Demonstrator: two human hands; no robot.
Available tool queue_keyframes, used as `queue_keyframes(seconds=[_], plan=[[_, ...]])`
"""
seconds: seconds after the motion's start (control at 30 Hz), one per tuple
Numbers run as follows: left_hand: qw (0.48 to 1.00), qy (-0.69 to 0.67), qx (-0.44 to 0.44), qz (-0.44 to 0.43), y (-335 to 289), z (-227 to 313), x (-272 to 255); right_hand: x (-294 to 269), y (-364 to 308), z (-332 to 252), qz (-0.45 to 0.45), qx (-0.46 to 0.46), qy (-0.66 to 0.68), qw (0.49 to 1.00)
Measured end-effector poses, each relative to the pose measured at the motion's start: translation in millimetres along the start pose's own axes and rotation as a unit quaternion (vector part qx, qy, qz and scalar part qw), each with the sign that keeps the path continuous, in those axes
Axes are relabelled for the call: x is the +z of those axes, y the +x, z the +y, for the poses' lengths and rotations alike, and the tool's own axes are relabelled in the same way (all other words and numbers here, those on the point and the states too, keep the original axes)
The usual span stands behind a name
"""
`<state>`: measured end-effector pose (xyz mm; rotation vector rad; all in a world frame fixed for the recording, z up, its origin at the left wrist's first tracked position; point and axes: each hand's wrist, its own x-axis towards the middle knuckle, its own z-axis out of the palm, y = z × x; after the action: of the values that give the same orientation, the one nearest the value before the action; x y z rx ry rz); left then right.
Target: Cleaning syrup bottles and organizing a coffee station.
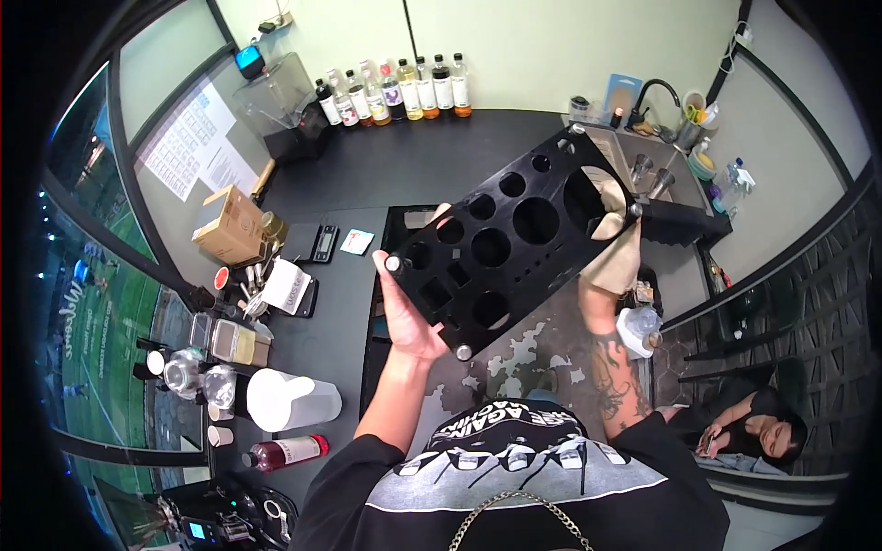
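While left hand (409,317) clasps lower edge of black perforated panel (501,248), tilted above dark bench (404,165), right hand (614,266) presses beige cloth (606,207) into large hole; both grips closed. Advisable: steady panel, wipe rims evenly.

The black perforated panel (514,241) is held tilted across the middle of the bench (413,161), blocking the way from the near edge toward the sink (643,156) at the far right corner. Behind it, a broad stretch of dark bench top lies open up to the row of bottles (395,92) along the far edge. The left side is crowded: a cardboard box (230,225), small jars (197,376), a white jug (289,401) and a red bottle (285,452) leave only a narrow lane beside the left hand (409,317)
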<state>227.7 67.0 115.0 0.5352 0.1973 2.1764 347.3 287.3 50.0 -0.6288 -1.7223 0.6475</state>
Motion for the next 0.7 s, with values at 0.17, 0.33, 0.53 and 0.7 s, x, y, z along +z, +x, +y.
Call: queue_keyframes(seconds=[0.17, 0.33, 0.53, 0.7], plan=[[0.984, 0.152, 0.033, 0.087, -8.2, -34.9, -3.3, 36.0, -25.7, 7.8, 0.146, 0.295, 0.007, 0.944], [0.977, 0.165, 0.049, 0.124, 4.1, -36.8, -12.8, 18.9, -30.5, 8.7, 0.073, -0.051, -0.106, 0.990], [0.976, 0.208, 0.039, 0.044, -2.7, -43.5, -4.1, 4.5, -44.1, 3.1, -0.032, -0.443, -0.226, 0.867], [0.974, 0.180, -0.085, 0.106, -15.6, -41.6, -36.8, 15.1, -70.8, -37.6, -0.282, -0.278, -0.031, 0.918]])
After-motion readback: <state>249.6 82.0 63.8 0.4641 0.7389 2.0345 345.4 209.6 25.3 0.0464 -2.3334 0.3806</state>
